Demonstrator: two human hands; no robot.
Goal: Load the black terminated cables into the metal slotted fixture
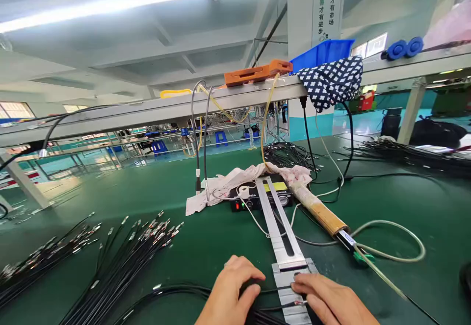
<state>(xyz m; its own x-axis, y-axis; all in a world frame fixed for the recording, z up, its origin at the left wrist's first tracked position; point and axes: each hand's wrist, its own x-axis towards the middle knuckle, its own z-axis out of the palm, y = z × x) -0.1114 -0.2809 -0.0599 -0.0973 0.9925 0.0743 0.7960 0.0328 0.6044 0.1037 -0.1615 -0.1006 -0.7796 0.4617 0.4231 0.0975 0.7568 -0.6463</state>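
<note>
Resting low at the near edge of the green table point(147, 192), both hands work at the close end of a long metal slotted fixture point(280, 227). The left hand point(231, 290) lies palm down, knuckles raised, its fingers curled over a bundle of black cables point(176, 293) that sweeps in from the left; thumb and forefinger look pinched together on them, just left of the fixture's ribbed base plate point(290, 290). The right hand point(331, 300) reaches in from the lower right corner, flat and angled leftward, fingers nearly straight and together, fingertips pressing on the base plate. A thin wire point(283, 307) runs beneath its thumb toward the left hand; whether the thumb grips it cannot be told.

Loose black cables with metal tips point(125, 251) fan across the table's left side. Beyond the fixture sit a small black control box point(257, 200) and a white cloth point(228, 185). A wooden-handled tool point(320, 212) lies to the right, its pale hose point(397, 241) looping toward the right edge.
</note>
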